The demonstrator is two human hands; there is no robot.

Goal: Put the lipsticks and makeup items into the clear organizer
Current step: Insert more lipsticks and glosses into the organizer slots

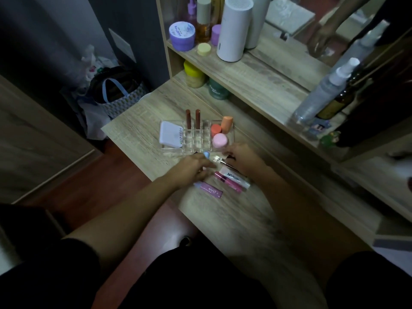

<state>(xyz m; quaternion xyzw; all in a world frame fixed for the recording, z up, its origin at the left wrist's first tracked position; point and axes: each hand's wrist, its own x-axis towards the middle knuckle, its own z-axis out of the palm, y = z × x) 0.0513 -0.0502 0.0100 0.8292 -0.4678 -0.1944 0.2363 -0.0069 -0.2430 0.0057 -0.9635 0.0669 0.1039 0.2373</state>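
Observation:
The clear organizer (197,142) sits on the wooden vanity top. In it stand two brown lipsticks (193,118); a white compact (171,134) lies in its left section, and orange and pink sponges (219,132) fill the right. Just in front lie a pink tube (210,190), a magenta lip gloss (228,182) and a white lip tube (235,177). My left hand (192,169) rests over small items, with a blue-tipped piece (206,155) at its fingertips; whether it grips it is unclear. My right hand (242,158) reaches over a thin brush (219,160), fingers curled.
Shelves behind hold jars and bottles (181,35), a white cylinder (234,27), a yellow-lidded jar (194,73) and a spray bottle (323,92). A mirror (312,36) stands at the right. Bags (116,92) crowd the floor left of the vanity. My knees are under the front edge.

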